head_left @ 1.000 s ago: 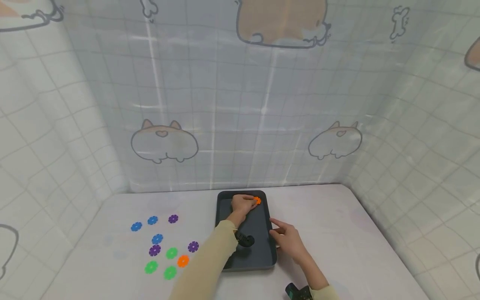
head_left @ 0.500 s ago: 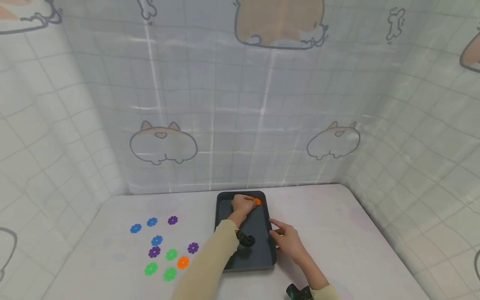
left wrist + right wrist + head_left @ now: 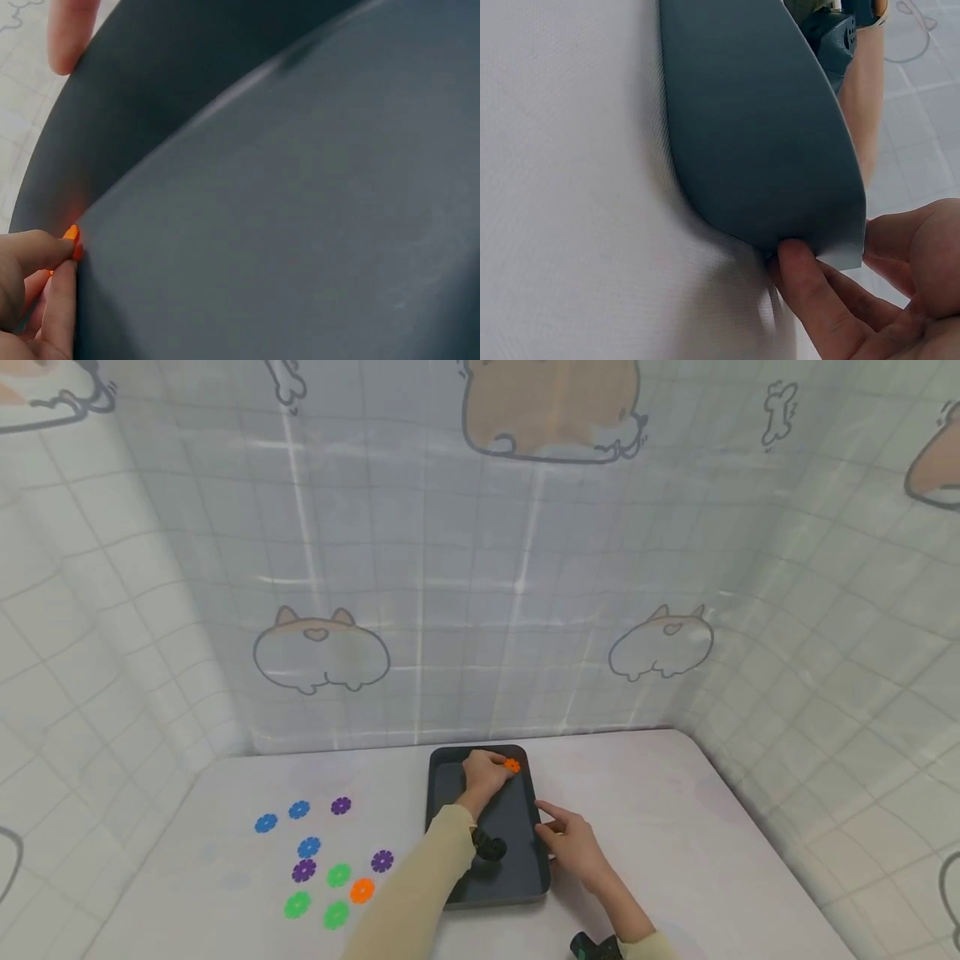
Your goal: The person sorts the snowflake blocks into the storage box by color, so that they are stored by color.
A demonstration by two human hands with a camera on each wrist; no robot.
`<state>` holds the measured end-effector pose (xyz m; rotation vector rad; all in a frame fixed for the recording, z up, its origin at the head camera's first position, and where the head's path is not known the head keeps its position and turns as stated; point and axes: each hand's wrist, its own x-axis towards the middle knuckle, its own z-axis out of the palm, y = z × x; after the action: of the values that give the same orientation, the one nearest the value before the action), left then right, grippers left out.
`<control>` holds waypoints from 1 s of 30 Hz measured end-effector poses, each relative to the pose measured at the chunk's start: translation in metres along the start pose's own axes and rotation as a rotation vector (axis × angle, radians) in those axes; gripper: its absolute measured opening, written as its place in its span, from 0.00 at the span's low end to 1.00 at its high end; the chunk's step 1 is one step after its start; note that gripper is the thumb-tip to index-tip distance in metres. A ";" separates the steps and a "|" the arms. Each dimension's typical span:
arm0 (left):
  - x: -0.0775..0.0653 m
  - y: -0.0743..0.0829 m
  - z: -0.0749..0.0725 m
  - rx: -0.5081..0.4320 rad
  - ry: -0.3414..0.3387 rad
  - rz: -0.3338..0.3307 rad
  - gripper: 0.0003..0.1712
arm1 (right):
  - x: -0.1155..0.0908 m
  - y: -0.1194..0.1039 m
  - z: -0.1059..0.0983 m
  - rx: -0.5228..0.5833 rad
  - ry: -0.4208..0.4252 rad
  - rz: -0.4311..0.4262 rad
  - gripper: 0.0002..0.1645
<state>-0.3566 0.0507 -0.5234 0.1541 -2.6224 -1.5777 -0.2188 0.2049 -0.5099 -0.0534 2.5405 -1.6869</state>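
A dark grey rectangular tray [image 3: 517, 860] lies on the white table. Inside its far end is my left hand [image 3: 484, 774], pinching an orange flower-shaped disc [image 3: 512, 766] between thumb and finger near the far right corner. In the left wrist view, the disc [image 3: 73, 238] shows at the fingertips against the tray wall and is partly covered. My right hand [image 3: 577, 847] holds the tray's right side. Its fingers [image 3: 799, 266] touch the outer wall and the rim in the right wrist view; the far side of that grip is partly hidden.
Left of the tray lie several flat flower-shaped discs: blue [image 3: 309, 847], purple [image 3: 341, 806], green [image 3: 297, 904] and one orange disc [image 3: 362, 891]. My left sleeve [image 3: 420, 885] crosses the tray's near left edge. A patterned curtain [image 3: 480, 568] stands behind the table.
The head view has shifted slightly, so the table and discs appear a little lower and further left. Both hands keep their places at the tray, with the orange disc still pinched.
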 end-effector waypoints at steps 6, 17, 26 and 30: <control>-0.004 -0.006 -0.004 0.043 0.023 -0.003 0.13 | -0.004 0.001 0.005 0.015 -0.017 -0.001 0.28; -0.014 -0.005 -0.032 -0.194 -0.068 -0.006 0.14 | -0.006 0.000 0.012 0.038 -0.047 -0.010 0.29; -0.036 0.013 -0.098 -0.179 -0.280 0.186 0.15 | -0.002 0.001 0.006 0.019 -0.013 -0.004 0.29; -0.055 0.002 -0.130 -0.126 -0.284 0.203 0.14 | -0.006 0.002 0.004 -0.003 -0.001 0.012 0.29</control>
<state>-0.2867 -0.0553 -0.4612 -0.3583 -2.6182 -1.7988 -0.2121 0.2028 -0.5125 -0.0388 2.5367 -1.6787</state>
